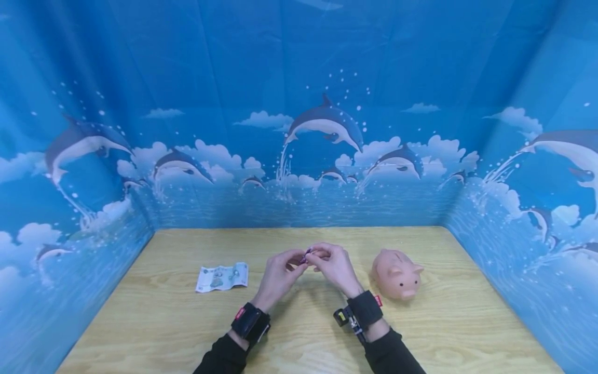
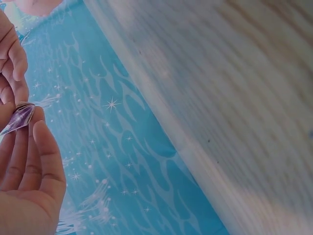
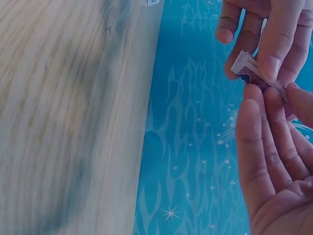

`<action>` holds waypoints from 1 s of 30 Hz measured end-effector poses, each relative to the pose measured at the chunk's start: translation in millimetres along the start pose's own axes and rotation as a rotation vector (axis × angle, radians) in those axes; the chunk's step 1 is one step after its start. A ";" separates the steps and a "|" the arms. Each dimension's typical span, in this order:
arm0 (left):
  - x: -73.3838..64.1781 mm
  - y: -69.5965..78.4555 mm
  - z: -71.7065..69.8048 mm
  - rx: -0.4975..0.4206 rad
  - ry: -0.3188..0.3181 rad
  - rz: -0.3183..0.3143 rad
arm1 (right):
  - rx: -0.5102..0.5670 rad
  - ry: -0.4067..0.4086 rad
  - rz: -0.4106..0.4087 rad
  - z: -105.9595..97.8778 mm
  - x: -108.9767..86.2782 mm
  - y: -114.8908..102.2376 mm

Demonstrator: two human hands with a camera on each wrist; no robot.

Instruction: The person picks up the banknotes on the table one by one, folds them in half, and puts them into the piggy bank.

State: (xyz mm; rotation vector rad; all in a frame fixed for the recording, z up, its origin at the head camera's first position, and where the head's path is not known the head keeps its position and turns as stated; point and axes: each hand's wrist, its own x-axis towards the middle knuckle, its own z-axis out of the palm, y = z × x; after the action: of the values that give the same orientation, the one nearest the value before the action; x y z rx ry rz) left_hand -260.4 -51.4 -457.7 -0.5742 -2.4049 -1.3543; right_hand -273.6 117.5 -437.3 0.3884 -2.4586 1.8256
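Close together over the middle of the table, both hands pinch a small folded purple banknote (image 1: 306,255). My left hand (image 1: 279,272) holds it from the left, thumb against fingers. From the other side, my right hand (image 1: 337,270) grips it with thumb and fingertips. The right wrist view shows the banknote (image 3: 244,67) as a narrow, thick strip with layered edges, partly covered by fingers. In the left wrist view, a purple face of the banknote (image 2: 20,118) shows between the two hands.
A pink piggy bank (image 1: 396,274) with a slot on its back stands right of my right hand. Left of my left hand, a creased greenish banknote (image 1: 222,277) lies on the wooden table (image 1: 303,340). A blue dolphin-print curtain (image 1: 299,202) surrounds the table's back and sides.
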 end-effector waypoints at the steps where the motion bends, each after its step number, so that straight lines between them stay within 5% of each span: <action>1: -0.3 0.2 -0.1 0.005 0.000 -0.002 | -0.004 0.000 -0.003 0.4 -0.1 0.1; 12: -0.6 0.7 -0.9 0.047 0.011 -0.042 | -0.026 -0.014 0.001 0.7 -2.2 -1.7; 30: -2.1 1.8 0.7 0.071 0.038 0.020 | -0.053 -0.010 0.006 0.4 -2.2 -2.1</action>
State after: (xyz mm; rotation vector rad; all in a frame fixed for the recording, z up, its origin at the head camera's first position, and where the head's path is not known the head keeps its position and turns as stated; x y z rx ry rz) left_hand -257.8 -50.4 -457.7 -0.5473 -2.3993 -1.2548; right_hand -270.9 116.9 -435.8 0.3873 -2.5116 1.7606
